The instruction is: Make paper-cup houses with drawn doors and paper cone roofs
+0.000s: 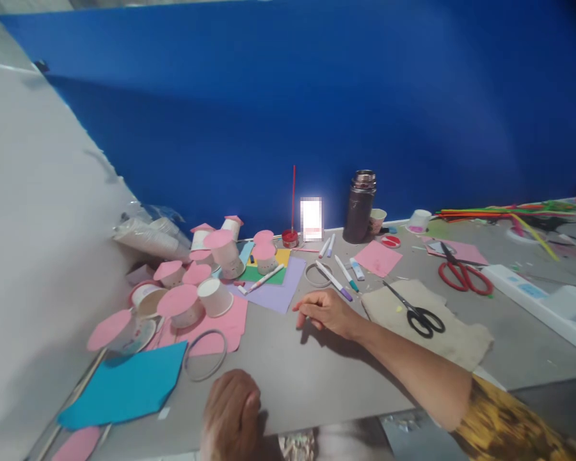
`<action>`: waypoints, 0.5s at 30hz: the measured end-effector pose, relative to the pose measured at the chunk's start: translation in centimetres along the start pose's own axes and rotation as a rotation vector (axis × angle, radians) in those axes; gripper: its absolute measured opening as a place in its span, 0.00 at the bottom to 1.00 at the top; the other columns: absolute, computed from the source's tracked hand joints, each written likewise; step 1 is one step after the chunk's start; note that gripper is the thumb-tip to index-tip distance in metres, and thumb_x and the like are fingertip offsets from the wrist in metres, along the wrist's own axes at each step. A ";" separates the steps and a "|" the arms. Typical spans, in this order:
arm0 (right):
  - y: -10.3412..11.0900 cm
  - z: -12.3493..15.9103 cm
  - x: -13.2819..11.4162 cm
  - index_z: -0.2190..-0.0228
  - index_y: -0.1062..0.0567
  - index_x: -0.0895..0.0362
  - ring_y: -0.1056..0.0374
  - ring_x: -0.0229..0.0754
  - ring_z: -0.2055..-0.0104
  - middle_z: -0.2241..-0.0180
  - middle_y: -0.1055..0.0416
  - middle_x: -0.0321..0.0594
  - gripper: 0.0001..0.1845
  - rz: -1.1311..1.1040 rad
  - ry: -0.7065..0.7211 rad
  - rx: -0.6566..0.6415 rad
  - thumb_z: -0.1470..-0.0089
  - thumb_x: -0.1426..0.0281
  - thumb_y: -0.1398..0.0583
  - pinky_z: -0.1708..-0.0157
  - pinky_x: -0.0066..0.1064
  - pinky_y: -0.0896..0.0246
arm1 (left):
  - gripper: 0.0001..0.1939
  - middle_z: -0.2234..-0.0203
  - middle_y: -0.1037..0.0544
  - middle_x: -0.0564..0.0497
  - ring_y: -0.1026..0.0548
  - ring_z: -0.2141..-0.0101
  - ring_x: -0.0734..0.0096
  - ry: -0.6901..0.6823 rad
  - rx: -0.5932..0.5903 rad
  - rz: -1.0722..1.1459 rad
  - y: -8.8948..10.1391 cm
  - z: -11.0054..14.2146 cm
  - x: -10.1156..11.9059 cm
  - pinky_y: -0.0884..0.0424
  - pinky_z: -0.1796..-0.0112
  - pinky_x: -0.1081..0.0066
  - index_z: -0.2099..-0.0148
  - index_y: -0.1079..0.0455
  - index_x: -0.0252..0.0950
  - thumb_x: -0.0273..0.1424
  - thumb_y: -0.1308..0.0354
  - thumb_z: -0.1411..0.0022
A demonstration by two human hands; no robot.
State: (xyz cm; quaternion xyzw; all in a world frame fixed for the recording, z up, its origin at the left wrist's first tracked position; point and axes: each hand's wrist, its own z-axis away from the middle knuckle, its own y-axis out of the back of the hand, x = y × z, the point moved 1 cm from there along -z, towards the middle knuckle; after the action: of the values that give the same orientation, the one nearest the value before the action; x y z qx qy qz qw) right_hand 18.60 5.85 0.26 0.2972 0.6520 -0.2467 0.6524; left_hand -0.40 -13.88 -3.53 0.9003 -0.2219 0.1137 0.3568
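Near the front edge of the table, my left hand point(233, 410) rests curled into a loose fist, with nothing seen in it. My right hand point(329, 314) reaches over the middle of the grey table, its fingers loosely bent and apart, holding nothing. Just beyond it lie a roll of tape point(319, 274) and a purple-ended marker point(335, 281). A second tape ring point(205, 355) lies by my left hand, partly over pink paper point(235, 330). To the left, several paper cups topped with pink paper discs point(177, 301) stand around a plain white cup point(214, 297).
A blue foam sheet point(125, 387) lies at left. Black scissors point(425, 320) rest on a beige cloth point(465, 339), with red-handled scissors point(465, 278) beyond. A dark thermos point(360, 208) stands at the back; a white power strip point(542, 307) lies at right. A blue panel point(269, 128) rises behind.
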 end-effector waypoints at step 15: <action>4.4 0.4 -5.6 0.87 0.47 0.51 0.60 0.31 0.87 0.90 0.58 0.23 0.38 -0.049 0.301 0.335 0.41 0.38 0.46 0.84 0.26 0.60 | 0.15 0.75 0.25 0.50 0.26 0.70 0.65 -0.029 -0.001 -0.087 0.2 -0.9 1.8 0.33 0.64 0.65 0.67 0.32 0.39 0.22 0.54 0.31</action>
State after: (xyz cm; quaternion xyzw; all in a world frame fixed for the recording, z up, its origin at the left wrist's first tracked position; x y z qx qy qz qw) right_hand 21.84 8.24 6.12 0.4188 0.6989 -0.3201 0.4834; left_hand 0.99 -14.00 -2.15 0.9104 -0.1877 0.0848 0.3587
